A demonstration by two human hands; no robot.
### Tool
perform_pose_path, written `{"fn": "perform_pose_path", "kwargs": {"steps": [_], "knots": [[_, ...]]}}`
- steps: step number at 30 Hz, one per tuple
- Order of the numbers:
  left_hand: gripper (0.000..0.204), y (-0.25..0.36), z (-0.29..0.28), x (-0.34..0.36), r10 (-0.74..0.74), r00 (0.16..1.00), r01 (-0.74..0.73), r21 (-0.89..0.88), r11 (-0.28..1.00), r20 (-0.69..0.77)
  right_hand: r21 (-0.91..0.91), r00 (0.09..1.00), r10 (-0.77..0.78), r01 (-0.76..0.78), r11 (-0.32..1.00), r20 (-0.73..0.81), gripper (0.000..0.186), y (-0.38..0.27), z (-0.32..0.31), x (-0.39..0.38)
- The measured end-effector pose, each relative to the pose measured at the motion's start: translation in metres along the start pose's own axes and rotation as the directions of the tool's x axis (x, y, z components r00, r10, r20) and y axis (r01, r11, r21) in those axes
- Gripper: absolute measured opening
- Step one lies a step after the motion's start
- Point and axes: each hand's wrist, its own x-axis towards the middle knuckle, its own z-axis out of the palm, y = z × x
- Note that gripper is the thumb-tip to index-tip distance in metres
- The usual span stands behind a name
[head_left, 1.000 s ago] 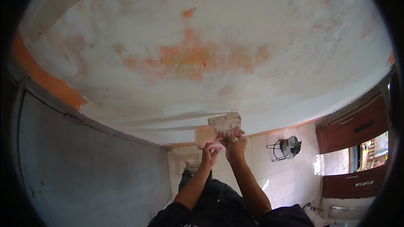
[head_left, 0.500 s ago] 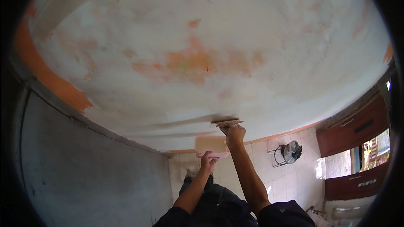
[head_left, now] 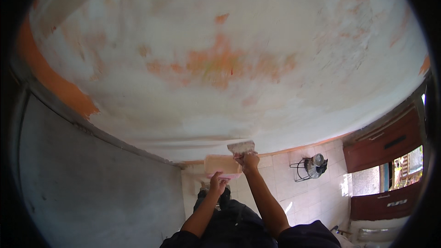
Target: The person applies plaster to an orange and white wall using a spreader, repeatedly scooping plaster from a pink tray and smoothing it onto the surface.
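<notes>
In the lower middle my left hand (head_left: 217,182) grips a shallow pale plastic container (head_left: 222,164) with a pink edge. Just right of it and slightly higher, my right hand (head_left: 249,162) is closed on the handle of a broad, smeared putty knife (head_left: 241,147). The blade is near the lower part of a wall (head_left: 257,101) covered in white coating with orange and greenish patches showing through; whether it touches the wall I cannot tell.
A grey door (head_left: 92,179) stands at left. A black metal stand (head_left: 300,171) with a silvery round object (head_left: 316,160) is on the tiled floor (head_left: 294,193) at right. Beyond are dark red door panels (head_left: 381,202) with an opening between them. Bare orange paint (head_left: 69,87) borders the wall’s left side.
Half a second ago the putty knife was higher and edge-on at the wall; now it is lower, beside the container, its face showing. The container has shifted slightly left and down.
</notes>
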Motion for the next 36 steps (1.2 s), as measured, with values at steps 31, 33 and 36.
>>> {"fn": "perform_pose_path", "kwargs": {"steps": [31, 33, 36], "knots": [[0.041, 0.101, -0.021, -0.138, 0.279, 0.96, -0.279, 0.007, 0.96, 0.036, 0.277, 0.962, -0.225, 0.176, 0.945, 0.156, 0.018, -0.176, 0.058, -0.108], [0.042, 0.099, -0.018, -0.141, 0.265, 0.963, -0.264, -0.012, 0.964, 0.05, 0.298, 0.986, -0.145, 0.115, 0.947, 0.081, 0.019, -0.176, 0.051, -0.131], [0.041, 0.1, -0.009, -0.148, 0.251, 0.964, -0.251, -0.008, 0.968, 0.084, 0.291, 0.997, -0.064, 0.05, 0.955, 0.038, 0.019, -0.139, 0.03, -0.132]]}}
